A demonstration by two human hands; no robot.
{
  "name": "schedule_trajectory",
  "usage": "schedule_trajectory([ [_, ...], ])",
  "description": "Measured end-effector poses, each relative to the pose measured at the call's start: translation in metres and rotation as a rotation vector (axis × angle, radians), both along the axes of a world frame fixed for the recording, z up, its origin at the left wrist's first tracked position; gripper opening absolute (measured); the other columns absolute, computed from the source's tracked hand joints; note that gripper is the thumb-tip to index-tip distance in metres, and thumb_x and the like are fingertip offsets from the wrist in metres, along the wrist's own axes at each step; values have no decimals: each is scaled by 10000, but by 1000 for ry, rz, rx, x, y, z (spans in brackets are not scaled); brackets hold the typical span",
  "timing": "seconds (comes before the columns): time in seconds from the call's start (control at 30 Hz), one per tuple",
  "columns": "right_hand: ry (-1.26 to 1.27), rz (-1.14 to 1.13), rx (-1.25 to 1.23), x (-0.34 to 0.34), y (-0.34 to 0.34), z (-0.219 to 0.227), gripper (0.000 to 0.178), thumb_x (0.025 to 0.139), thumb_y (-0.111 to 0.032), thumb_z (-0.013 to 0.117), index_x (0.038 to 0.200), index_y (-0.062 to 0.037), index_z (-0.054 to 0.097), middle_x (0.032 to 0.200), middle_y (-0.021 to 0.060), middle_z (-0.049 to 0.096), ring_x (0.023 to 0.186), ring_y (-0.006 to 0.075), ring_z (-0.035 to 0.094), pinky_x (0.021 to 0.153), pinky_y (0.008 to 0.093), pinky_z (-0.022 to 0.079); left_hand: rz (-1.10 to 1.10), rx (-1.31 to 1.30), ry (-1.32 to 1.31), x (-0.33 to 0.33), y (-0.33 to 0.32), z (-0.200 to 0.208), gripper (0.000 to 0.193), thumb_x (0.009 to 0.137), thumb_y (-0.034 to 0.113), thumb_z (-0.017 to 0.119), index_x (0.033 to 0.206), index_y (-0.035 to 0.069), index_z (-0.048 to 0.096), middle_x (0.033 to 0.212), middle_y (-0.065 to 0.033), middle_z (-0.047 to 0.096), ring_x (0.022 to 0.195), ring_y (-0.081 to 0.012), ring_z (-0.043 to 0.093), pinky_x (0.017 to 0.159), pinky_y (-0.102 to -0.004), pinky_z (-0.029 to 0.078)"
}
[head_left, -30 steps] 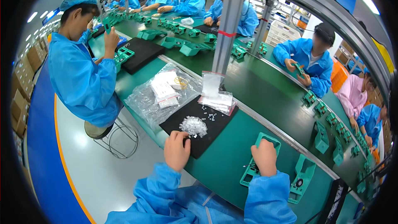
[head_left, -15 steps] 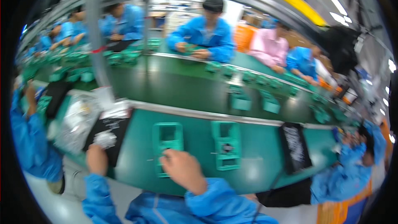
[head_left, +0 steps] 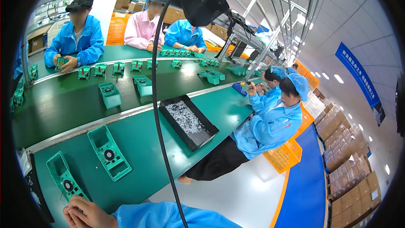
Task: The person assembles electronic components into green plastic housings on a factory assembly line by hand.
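My right hand is at the lower left, its blue sleeve coming in from the right. Its fingers are pinched together; whatever may be between them is too small or hidden to make out. Just beyond the fingertips lies a green plastic housing with a round black part and a thin dark wire. A second green housing, with a similar round black part in its middle, rests to the right on the green table. My left hand is out of view.
A black tray of small white pieces stands further right. A black cable hangs across the view. Beyond the metal rail, a green belt carries several housings. A co-worker sits at the right; others sit across.
My view has swung to the right, bringing the black tray and the right-hand co-worker closer to the middle. My left hand has left the picture. My right hand now appears at the lower left.
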State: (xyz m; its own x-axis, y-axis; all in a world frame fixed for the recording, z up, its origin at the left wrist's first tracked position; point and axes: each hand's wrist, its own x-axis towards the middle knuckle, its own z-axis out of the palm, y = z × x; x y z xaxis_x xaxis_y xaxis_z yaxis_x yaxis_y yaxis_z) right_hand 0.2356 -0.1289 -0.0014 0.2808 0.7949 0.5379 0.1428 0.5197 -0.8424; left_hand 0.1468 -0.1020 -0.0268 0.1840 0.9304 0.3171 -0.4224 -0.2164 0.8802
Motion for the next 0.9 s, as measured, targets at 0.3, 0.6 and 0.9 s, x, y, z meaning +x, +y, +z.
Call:
schedule_trajectory([
  [0.3,-211,68,-40,16,2,-1,95,858,-84,476,890,2,451,872,111,450,754,280,496,653,338,416,-209,-437,-71,-13,-5,-2,280,931,263,405,972,28,552,911,-69,552,830,-148,521,726,-284,425],
  [0.6,-581,-74,135,18,10,1,90,781,-68,526,807,-19,456,770,88,404,672,227,481,575,313,415,-207,-544,-81,-22,-6,9,272,913,283,446,973,47,566,851,-36,542,760,-105,491,665,-236,394],
  [0.9,-661,-95,243,57,37,41,81,756,-92,563,770,-40,501,932,123,486,893,306,462,762,388,386,67,413,708,-33,1,-15,302,869,138,438,1122,-19,487,1152,-150,500,1080,-268,464,934,-369,333],
])
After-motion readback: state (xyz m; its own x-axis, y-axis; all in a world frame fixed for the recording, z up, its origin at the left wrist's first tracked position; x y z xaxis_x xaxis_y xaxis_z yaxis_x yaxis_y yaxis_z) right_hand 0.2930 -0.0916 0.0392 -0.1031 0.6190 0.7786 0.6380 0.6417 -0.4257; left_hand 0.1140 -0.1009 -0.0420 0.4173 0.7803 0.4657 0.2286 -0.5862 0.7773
